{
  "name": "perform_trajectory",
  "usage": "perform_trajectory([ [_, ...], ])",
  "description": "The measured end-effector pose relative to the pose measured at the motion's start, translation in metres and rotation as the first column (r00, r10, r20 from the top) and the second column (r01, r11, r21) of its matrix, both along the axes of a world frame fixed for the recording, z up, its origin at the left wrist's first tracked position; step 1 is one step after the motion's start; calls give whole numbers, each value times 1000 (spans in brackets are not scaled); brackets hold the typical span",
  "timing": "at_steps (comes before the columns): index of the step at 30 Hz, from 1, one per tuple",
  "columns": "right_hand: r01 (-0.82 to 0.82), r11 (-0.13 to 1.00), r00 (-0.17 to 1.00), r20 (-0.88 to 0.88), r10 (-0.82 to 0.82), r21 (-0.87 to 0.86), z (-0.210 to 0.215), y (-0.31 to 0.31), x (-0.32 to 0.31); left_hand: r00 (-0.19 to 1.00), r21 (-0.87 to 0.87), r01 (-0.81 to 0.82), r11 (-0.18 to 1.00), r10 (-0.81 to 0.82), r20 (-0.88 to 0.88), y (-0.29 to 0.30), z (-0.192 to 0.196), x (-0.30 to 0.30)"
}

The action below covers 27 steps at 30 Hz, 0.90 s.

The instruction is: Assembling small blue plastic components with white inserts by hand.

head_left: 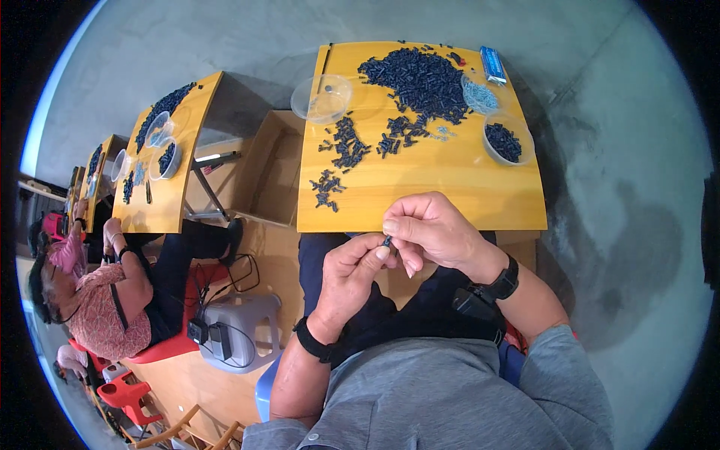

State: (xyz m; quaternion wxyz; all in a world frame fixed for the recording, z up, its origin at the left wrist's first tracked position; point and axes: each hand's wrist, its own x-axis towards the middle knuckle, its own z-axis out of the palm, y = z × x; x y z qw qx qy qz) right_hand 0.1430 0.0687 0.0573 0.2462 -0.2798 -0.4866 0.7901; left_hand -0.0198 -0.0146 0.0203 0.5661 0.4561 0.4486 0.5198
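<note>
Pinching a small dark piece (pixel 388 241) between both hands — left hand (pixel 351 274), right hand (pixel 431 229) — just off the table's (pixel 450 195) near edge; its axis is too tiny to tell.

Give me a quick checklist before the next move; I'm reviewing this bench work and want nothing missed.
1. Small dark part pinched between both hands: ok, left hand and right hand meet on it.
2. Part seated correctly: cannot tell, too small.
3. Supply at hand: ok, big pile of dark parts on the yellow table.
4. Bowl of dark parts upright: ok.
5. Clear empty-looking bowl within the table edge: ok.
</note>
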Motion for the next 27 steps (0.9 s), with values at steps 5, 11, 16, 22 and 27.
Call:
perform_trajectory([
  [5, -9, 1000, 1000, -2, 9, -9, 2, 1, 1, 1000, 12, -10, 1000, 10, 5, -1, 3, 1],
  [11, -37, 999, 999, -29, 37, -2, 3, 2, 1, 999, 2, 1, 1000, -1, 34, -1, 1, 0],
  [16, -42, 999, 999, -34, 42, -19, 3, 2, 1, 998, -10, 6, 1000, -5, 62, -3, 1, -1],
  [22, -57, 998, 998, 6, 56, 22, 5, 2, -2, 995, 0, 15, 1000, -15, 95, -3, -4, -2],
  [27, -53, 997, 998, 49, 50, 49, 8, 1, -2, 998, -5, 13, 1000, -13, 69, -3, -3, -2],
])
